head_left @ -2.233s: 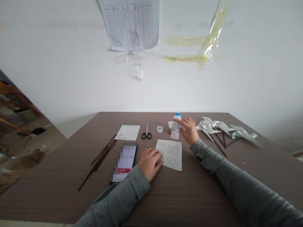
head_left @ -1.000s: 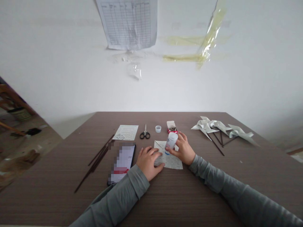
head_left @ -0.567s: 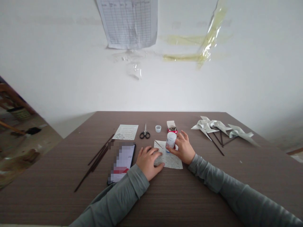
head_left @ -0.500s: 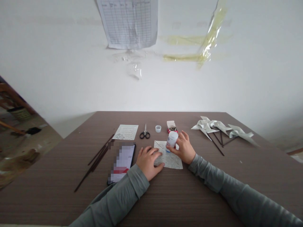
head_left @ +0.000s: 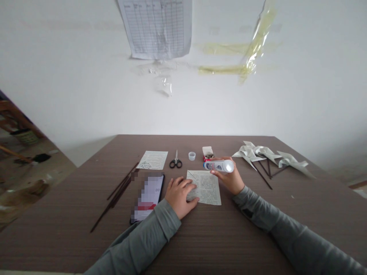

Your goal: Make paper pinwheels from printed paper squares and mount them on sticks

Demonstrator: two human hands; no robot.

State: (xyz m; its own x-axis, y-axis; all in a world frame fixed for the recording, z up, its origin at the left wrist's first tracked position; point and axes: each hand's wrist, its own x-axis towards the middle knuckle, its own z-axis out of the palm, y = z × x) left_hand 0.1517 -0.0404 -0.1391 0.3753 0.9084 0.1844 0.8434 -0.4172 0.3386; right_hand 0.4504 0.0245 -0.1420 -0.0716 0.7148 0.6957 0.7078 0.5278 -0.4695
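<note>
A head-worn camera looks forward, down across the table toward the wall.

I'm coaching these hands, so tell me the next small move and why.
Perhaps turn the bottle blue end up: the right hand holds it nearly on its side, blue end leftward, and a small clear cap sits apart on the table. The left hand rests on the printed sheet, so the right could do this alone.

Phone screen: "00"; bottle label seems printed, too blurred; paper sheet text too small
</note>
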